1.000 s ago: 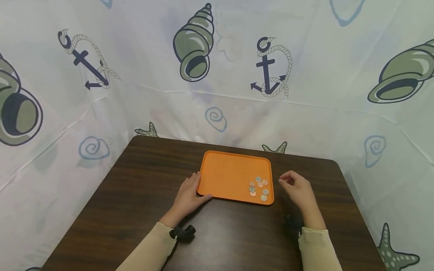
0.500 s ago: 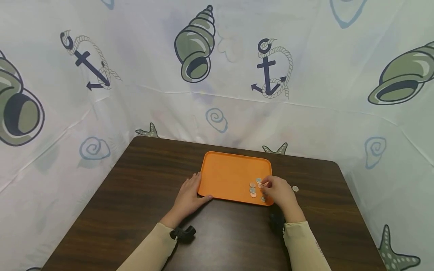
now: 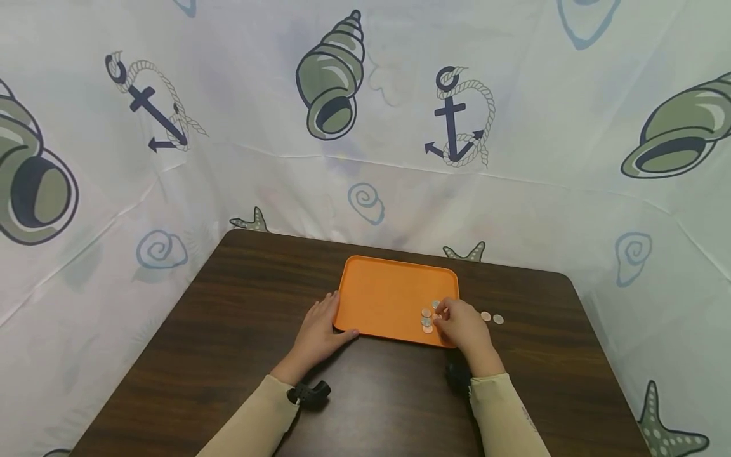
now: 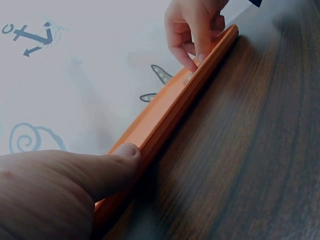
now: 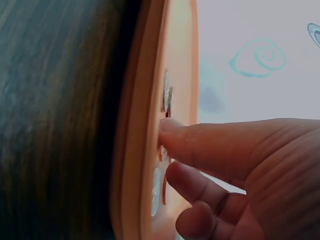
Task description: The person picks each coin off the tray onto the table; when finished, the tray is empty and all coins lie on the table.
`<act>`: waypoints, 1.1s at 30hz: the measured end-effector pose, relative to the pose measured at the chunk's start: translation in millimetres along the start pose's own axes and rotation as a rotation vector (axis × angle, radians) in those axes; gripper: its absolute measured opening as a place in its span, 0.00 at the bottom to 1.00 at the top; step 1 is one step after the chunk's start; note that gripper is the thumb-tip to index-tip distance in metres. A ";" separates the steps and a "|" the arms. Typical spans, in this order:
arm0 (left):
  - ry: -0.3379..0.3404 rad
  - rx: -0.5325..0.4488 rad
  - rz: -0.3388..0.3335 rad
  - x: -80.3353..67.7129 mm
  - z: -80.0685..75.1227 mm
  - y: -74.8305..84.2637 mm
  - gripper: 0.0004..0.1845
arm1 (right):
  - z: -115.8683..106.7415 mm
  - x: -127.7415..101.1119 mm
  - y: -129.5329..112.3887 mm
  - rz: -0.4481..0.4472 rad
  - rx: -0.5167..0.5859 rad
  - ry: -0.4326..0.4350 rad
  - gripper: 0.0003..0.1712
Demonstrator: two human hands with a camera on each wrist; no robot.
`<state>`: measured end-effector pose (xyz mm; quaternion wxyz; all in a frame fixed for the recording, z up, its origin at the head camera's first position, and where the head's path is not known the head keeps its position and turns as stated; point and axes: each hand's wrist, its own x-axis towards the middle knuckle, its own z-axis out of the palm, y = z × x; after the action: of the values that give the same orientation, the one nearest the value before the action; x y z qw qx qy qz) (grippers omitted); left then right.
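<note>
An orange tray (image 3: pixel 388 292) lies on the dark table. My left hand (image 3: pixel 314 331) rests at its near left corner, fingers along the left side. In the left wrist view the thumb (image 4: pixel 120 159) presses on the rim. Several silver and copper coins (image 3: pixel 426 322) lie in the tray's right part. My right hand (image 3: pixel 465 327) reaches over the right rim, thumb and fingers bent down among them. In the right wrist view the thumb tip (image 5: pixel 171 128) is right at the coins (image 5: pixel 156 190); I cannot tell whether it pinches one. The hand hides part of the coins.
A copper coin (image 3: pixel 485 316) and a silver coin (image 3: pixel 499 319) lie on the table (image 3: pixel 537 355) just right of the tray. A white curtain (image 3: pixel 251 101) printed with shells and anchors hangs behind the table. Black wrist cameras sit below both hands, the left one (image 3: pixel 311 393) plainly seen.
My right hand has come from the table right of the tray back over the coins, then slightly further left. Two coins on the table now show beside it. The left hand stays put.
</note>
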<state>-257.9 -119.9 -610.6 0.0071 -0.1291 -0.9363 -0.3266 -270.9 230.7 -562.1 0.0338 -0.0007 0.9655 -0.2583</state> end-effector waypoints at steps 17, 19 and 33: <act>0.033 -0.027 0.031 -2.3 -0.2 -1.0 0.58 | -9.5 -13.2 2.1 -0.066 0.095 0.170 0.04; 0.028 -0.018 0.027 -2.3 0.3 -1.9 0.58 | -14.3 -15.8 5.1 -0.079 0.092 0.232 0.03; 0.007 0.006 0.017 -0.7 1.3 -4.7 0.59 | -52.7 -32.1 93.1 0.040 0.171 0.604 0.05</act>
<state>-258.3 -122.8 -614.5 0.0136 -0.1360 -0.9361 -0.3240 -240.9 338.3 -560.9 -0.2495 0.0978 0.9065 -0.3264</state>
